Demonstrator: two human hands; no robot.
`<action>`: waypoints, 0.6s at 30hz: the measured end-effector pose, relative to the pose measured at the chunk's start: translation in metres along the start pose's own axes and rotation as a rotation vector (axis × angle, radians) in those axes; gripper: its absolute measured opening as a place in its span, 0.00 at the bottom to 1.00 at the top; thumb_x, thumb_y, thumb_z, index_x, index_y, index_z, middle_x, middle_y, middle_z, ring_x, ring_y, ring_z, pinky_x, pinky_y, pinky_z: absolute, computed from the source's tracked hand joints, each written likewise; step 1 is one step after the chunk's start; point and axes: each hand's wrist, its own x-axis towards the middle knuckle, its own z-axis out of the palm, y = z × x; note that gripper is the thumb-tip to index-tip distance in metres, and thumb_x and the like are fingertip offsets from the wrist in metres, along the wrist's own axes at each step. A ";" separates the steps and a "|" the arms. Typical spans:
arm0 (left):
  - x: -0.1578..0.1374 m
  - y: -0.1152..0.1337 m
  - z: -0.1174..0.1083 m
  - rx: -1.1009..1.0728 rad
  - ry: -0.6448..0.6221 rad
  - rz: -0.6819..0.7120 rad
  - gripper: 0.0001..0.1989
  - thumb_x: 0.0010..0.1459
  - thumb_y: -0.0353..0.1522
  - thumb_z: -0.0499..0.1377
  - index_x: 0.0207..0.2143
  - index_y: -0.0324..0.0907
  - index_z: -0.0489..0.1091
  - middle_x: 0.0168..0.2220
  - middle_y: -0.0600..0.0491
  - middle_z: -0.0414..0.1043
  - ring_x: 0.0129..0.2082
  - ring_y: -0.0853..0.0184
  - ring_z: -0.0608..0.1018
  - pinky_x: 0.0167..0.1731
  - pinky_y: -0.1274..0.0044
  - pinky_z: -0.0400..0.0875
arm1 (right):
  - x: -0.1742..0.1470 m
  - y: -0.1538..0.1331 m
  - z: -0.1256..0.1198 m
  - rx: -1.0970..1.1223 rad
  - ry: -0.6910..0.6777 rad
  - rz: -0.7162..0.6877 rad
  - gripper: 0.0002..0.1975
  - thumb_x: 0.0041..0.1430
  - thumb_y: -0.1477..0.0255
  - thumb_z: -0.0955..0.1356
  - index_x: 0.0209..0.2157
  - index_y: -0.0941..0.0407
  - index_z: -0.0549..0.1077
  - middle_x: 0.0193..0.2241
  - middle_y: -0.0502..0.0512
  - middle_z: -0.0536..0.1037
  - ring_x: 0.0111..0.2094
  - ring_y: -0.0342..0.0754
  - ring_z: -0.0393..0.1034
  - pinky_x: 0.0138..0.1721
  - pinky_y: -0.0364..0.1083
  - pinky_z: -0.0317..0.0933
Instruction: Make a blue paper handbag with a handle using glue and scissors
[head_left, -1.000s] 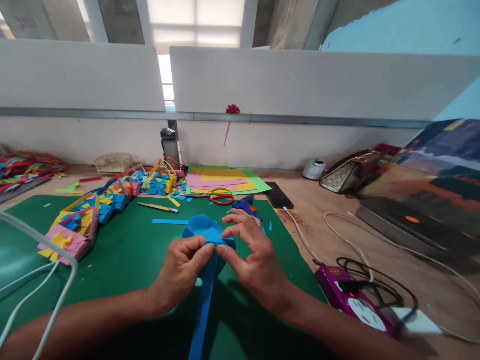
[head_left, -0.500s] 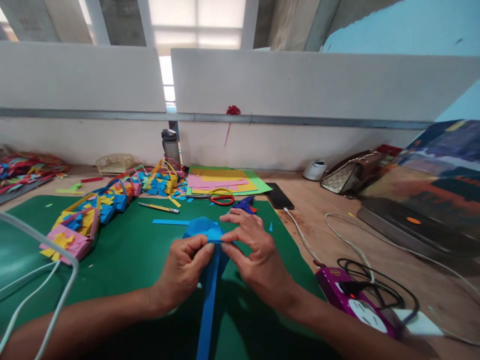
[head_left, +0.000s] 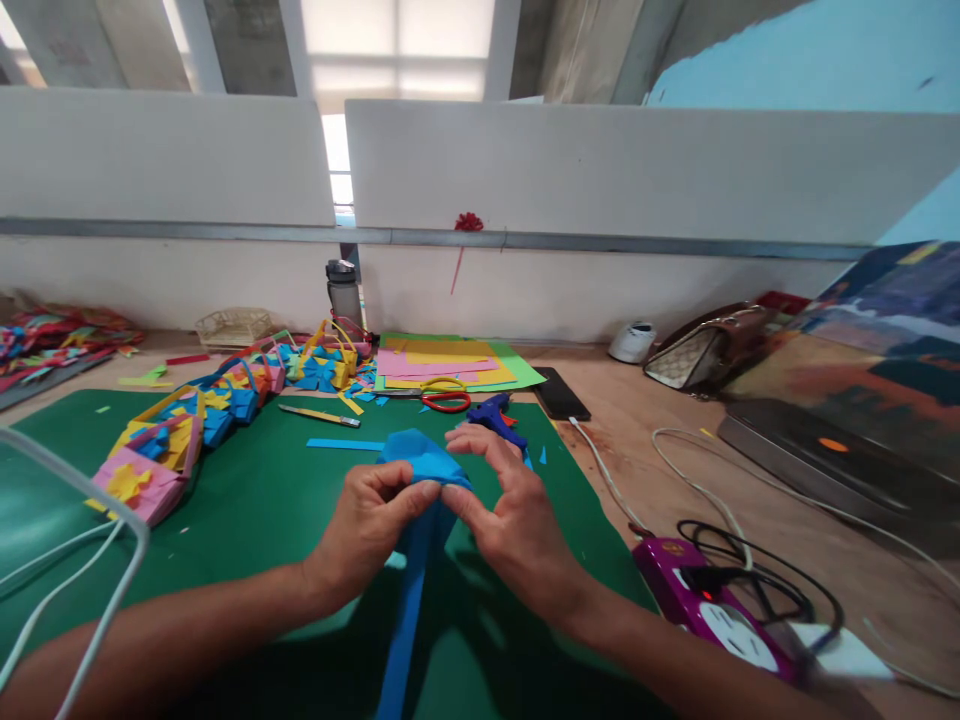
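Note:
A blue paper basket [head_left: 421,456], partly folded, is held between my two hands over the green mat. My left hand [head_left: 367,525] pinches its near edge between thumb and curled fingers. My right hand [head_left: 521,520] has its thumb tip on the same edge beside the left thumb, its other fingers arched above and behind. From the pinched edge a long blue paper strip [head_left: 405,630] runs down toward me. Another blue strip [head_left: 343,444] lies flat on the mat to the left. Beyond my right fingers is a blue glue gun [head_left: 497,415].
Finished paper baskets [head_left: 154,450] line the left side. Scissors [head_left: 445,395], a cutter knife [head_left: 319,415], stacked coloured paper [head_left: 450,362] and a phone [head_left: 561,393] lie behind. A purple power strip [head_left: 712,605] with cables is at right; a white tube frame [head_left: 135,545] stands at near left.
Both thumbs have come closer together on the basket's edge. The blue basket has tilted, showing more of its smooth face, and the hanging strip's lower end has swung slightly left.

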 end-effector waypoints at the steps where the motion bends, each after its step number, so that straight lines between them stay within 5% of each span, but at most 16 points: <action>1: 0.001 0.000 -0.001 -0.032 0.009 -0.030 0.14 0.48 0.39 0.62 0.21 0.36 0.68 0.17 0.59 0.57 0.18 0.77 0.57 0.18 0.83 0.52 | 0.000 0.000 0.000 0.006 -0.001 0.012 0.12 0.51 0.75 0.66 0.39 0.53 0.66 0.43 0.54 0.73 0.47 0.52 0.66 0.52 0.57 0.51; 6: 0.011 0.001 -0.004 -0.211 0.063 -0.137 0.15 0.44 0.40 0.65 0.23 0.37 0.67 0.16 0.60 0.61 0.15 0.78 0.61 0.15 0.84 0.55 | 0.002 0.003 -0.002 0.026 0.015 0.101 0.14 0.52 0.70 0.67 0.41 0.53 0.67 0.42 0.55 0.74 0.44 0.52 0.67 0.46 0.52 0.59; 11: 0.031 0.010 -0.004 -0.400 0.122 -0.150 0.17 0.36 0.36 0.69 0.26 0.36 0.69 0.19 0.57 0.69 0.17 0.74 0.69 0.18 0.82 0.65 | 0.009 0.006 -0.005 0.061 0.067 0.122 0.06 0.53 0.67 0.66 0.29 0.55 0.68 0.30 0.52 0.73 0.33 0.47 0.68 0.38 0.46 0.62; 18: 0.053 0.022 -0.003 -0.596 0.168 -0.051 0.14 0.37 0.31 0.69 0.26 0.37 0.68 0.21 0.57 0.72 0.18 0.75 0.71 0.23 0.81 0.70 | 0.008 0.005 -0.006 0.058 -0.179 0.232 0.18 0.57 0.63 0.63 0.17 0.57 0.68 0.16 0.48 0.66 0.20 0.41 0.59 0.23 0.41 0.52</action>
